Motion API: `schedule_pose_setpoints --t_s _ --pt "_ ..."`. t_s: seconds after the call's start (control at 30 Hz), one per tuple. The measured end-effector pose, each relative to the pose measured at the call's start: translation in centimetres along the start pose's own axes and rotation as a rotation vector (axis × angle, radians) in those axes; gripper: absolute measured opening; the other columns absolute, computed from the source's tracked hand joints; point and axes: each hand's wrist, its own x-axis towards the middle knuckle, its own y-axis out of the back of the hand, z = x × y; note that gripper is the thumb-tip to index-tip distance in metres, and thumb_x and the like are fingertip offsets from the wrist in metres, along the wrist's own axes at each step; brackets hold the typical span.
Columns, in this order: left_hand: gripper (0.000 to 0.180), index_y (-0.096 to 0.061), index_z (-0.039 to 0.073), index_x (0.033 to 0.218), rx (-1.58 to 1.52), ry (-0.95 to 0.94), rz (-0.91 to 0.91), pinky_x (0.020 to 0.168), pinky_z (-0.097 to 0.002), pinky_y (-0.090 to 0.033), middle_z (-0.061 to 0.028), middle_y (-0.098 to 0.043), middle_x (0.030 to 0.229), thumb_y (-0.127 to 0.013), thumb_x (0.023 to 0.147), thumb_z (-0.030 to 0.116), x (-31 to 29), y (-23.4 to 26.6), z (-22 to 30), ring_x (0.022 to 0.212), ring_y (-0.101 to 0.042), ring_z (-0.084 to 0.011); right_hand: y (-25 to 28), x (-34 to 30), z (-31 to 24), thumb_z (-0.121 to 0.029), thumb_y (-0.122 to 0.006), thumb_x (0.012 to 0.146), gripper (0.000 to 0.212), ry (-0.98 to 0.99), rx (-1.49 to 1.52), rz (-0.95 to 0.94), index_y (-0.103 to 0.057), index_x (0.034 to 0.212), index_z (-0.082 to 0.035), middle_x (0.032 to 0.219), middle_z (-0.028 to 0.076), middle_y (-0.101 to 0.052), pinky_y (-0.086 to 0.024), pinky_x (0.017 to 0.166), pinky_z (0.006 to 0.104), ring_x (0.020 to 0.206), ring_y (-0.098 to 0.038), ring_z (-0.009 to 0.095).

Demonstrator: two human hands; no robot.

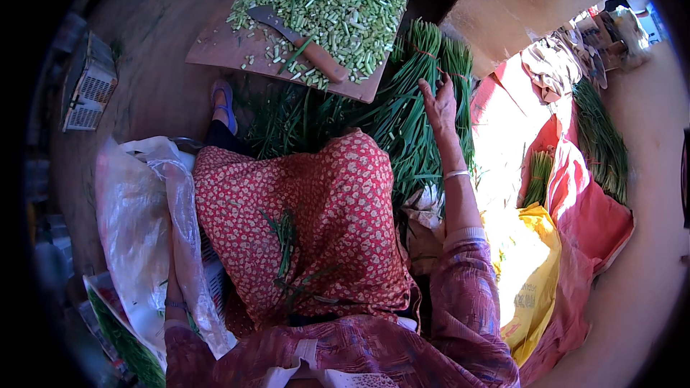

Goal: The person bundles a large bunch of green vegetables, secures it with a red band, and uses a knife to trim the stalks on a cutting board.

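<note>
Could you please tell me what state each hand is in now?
Left hand: hidden around the plastic sack; cannot tell.
Right hand: open, at the green bundles.

We record a purple, long-sleeved patterned top [466, 294] with reddish and bluish flecks, ending in paler ribbed cuffs [465, 236]. We note white openwork trim [352, 379] near the neck, a silver-toned bangle [456, 174] on the right wrist, a narrow bluish band [176, 305] on the left, a red cloth lap covering [302, 190] printed with cream flowers, a dark trouser leg [224, 138] and a lavender shoe [223, 106].
</note>
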Motion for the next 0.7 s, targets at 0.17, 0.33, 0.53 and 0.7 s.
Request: schedule_pose_setpoints --t_s 0.17,0.33,0.53,0.7 --pt "0.077 -0.03 0.003 0.151 -0.019 0.075 0.1 0.104 -0.0444 -0.043 -0.024 -0.051 0.141 -0.068 0.09 0.031 -3.7 5.7 -3.4 0.127 -0.053 -0.0353 -8.1 6.6 6.0 -0.066 -0.067 0.08 0.065 -0.052 -0.305 -0.026 -0.06 0.092 -0.003 0.082 0.017 -0.062 -0.05 0.063 0.0452 0.071 -0.062 0.034" --pt "0.063 -0.045 0.003 0.144 -0.292 0.168 0.392 0.103 -0.0371 -0.044 -0.0223 -0.054 0.137 -0.071 0.089 0.018 -1.2 12.3 8.5 0.127 -0.053 -0.029 -10.2 9.4 7.6 -0.065 -0.073 0.074 0.062 -0.134 -0.346 -0.152 -0.059 0.087 -0.005 0.081 0.015 -0.062 -0.05 0.061 0.0453 0.067 -0.061 0.032" --pt "0.053 -0.049 0.004 0.142 -0.483 -0.222 0.342 0.106 -0.0369 -0.04 -0.0151 -0.056 0.135 -0.065 0.092 0.01 5.0 11.3 34.5 0.124 -0.054 -0.0243 -7.4 9.6 8.8 -0.044 -0.083 0.065 0.066 -0.448 -0.031 -0.389 -0.063 0.109 0.001 0.101 0.022 -0.067 -0.05 0.083 0.0454 0.089 -0.063 0.038" --pt "0.066 -0.042 -0.002 0.145 -0.52 -0.758 0.165 0.115 -0.0409 -0.032 -0.0164 -0.053 0.138 -0.071 0.087 0.014 3.7 7.9 53.9 0.132 -0.048 -0.0258 1.0 1.5 0.4 -0.036 -0.082 0.065 0.087 -0.189 0.152 -0.064 -0.05 0.135 0.004 0.125 0.021 -0.06 -0.044 0.101 0.0386 0.116 -0.058 0.031"
